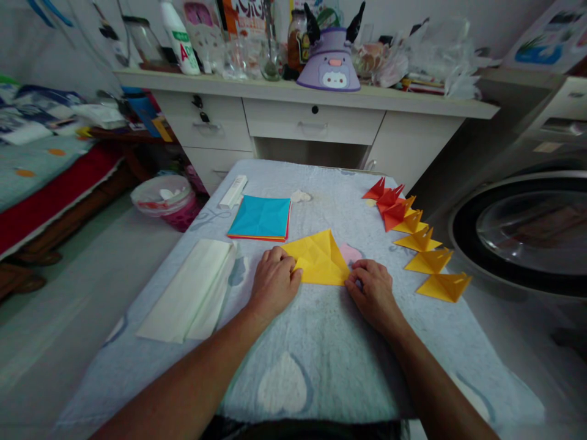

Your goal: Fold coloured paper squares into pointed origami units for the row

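A yellow paper [320, 258], folded into a triangle, lies on the pale blue cloth-covered table [321, 342]. My left hand [274, 283] has its fingers curled and pinches the paper's left corner. At the right corner my right hand [373, 292] presses down with bent fingers. A stack of square papers with a blue sheet on top [261, 217] sits just beyond the left hand. A curved row of several finished folded pieces, red [389, 201] at the far end and yellow [433, 269] nearer, lies to the right.
A folded white sheet [195, 296] lies at the table's left edge, a small white tube [233, 191] beyond it. A white desk [316, 116] crowded with bottles stands behind. A washing machine [523, 232] is at right, a pink bin [165, 200] and a bed at left.
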A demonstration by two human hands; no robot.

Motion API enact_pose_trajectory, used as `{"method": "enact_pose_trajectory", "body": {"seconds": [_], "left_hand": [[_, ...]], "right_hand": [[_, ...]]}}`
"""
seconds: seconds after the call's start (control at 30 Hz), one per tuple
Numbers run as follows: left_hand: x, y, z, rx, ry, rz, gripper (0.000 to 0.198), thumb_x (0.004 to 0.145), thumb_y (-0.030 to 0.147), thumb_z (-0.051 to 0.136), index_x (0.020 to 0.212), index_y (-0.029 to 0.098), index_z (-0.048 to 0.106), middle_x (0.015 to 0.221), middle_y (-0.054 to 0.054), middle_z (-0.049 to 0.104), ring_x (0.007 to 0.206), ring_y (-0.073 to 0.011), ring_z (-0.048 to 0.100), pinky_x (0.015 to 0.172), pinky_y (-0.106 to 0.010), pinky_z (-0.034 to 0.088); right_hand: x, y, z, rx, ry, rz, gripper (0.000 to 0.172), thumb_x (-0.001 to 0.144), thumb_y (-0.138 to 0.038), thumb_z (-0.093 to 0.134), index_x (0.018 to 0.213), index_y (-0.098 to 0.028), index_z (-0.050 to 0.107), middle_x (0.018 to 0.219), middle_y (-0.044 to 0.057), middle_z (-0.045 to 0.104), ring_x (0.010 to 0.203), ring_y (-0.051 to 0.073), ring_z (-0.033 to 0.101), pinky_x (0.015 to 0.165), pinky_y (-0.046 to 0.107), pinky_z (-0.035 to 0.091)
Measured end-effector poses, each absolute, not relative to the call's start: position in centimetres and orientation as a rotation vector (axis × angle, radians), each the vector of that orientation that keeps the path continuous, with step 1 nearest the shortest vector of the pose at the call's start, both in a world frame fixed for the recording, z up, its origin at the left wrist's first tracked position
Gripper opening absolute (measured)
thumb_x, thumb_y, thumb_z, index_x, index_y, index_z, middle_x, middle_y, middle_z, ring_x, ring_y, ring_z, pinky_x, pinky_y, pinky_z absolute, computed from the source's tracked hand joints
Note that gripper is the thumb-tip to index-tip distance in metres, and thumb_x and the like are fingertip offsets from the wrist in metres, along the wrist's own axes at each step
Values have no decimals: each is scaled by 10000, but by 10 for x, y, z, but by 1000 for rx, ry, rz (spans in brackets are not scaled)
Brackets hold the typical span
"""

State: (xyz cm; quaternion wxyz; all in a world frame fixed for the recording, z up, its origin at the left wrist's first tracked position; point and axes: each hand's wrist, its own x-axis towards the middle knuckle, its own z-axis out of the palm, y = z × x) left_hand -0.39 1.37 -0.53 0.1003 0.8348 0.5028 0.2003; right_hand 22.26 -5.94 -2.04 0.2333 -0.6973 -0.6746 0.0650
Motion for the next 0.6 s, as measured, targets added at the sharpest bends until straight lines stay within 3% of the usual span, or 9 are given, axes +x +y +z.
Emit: {"method": "enact_pose_trajectory", "body": {"seconds": [0.6], "left_hand": [[-3,13,-2,2456,1516,565,128,832,231,584,715,195,548,924,-71,547,924,-242,505,834,-396,440]], "right_hand": [[223,-59,-21,-1916,-1847,165,133,841,-264,565,752,-217,653,1056,87,615,1006,262,522,873,433,379]]}}
